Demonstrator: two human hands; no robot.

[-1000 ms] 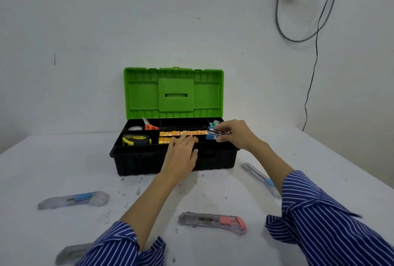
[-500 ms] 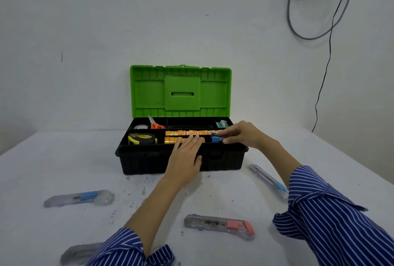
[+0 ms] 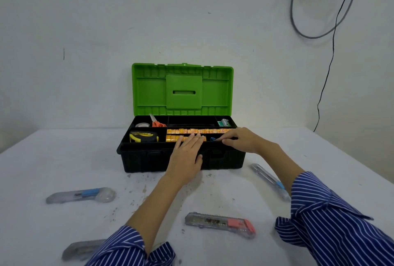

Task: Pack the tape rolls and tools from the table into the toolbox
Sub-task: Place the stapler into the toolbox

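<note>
A black toolbox stands open at the table's middle, its green lid upright. Its tray holds rows of yellow tape rolls, a yellow tape measure, orange scissors and a clear tape roll. My left hand lies flat on the front rim, fingers straight over the yellow rolls. My right hand reaches into the front compartment and pinches a small blue tool, mostly hidden by my fingers.
Several utility knives lie on the white table: a blue-slider one at left, a red-tipped one near me, a slim one at right, a grey one by my left sleeve. A green-and-white item sits in the back right compartment.
My right hand has lowered the blue tool from above the box's right end down into the front compartment, moving slightly left. My left hand has stayed on the rim.
</note>
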